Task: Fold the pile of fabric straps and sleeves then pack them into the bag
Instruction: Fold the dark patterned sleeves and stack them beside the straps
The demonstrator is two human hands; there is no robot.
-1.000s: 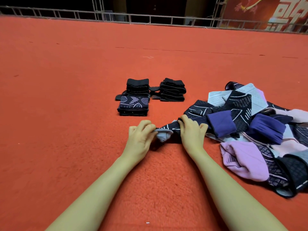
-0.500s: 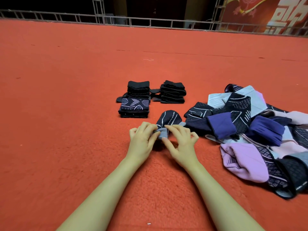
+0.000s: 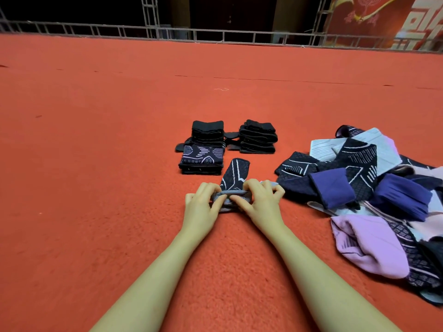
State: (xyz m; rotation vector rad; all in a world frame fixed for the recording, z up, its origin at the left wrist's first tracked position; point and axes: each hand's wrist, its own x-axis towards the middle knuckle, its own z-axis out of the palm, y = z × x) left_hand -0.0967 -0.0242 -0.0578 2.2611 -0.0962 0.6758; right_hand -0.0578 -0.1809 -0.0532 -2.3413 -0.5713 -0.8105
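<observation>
A dark patterned sleeve (image 3: 233, 178) is laid on the red carpet (image 3: 96, 188) straight ahead, its grey ribbed cuff (image 3: 230, 198) pinched at the near end by both hands. The left hand (image 3: 200, 207) has its fingers curled round the cuff's left side, and the right hand (image 3: 260, 202) grips the right side, thumb and forefinger closed on the fabric.

The fold is best made by keeping the cuff held level at both corners, carrying it forward onto the far end so that the edges meet squarely, then pressing the crease flat. An uneven pull would likely leave a skewed bundle that stacks badly.

Just beyond the sleeve a stack of folded patterned sleeves (image 3: 201, 161) is seen, with two stacks of folded black straps (image 3: 257, 137) behind it. The unfolded pile (image 3: 374, 192) of dark, purple, lilac and pale pieces lies to the right, near the right hand; its nearest edge could be caught during the fold. No bag is visible, so packing seems far off. A metal railing (image 3: 215, 34) borders the carpet.
</observation>
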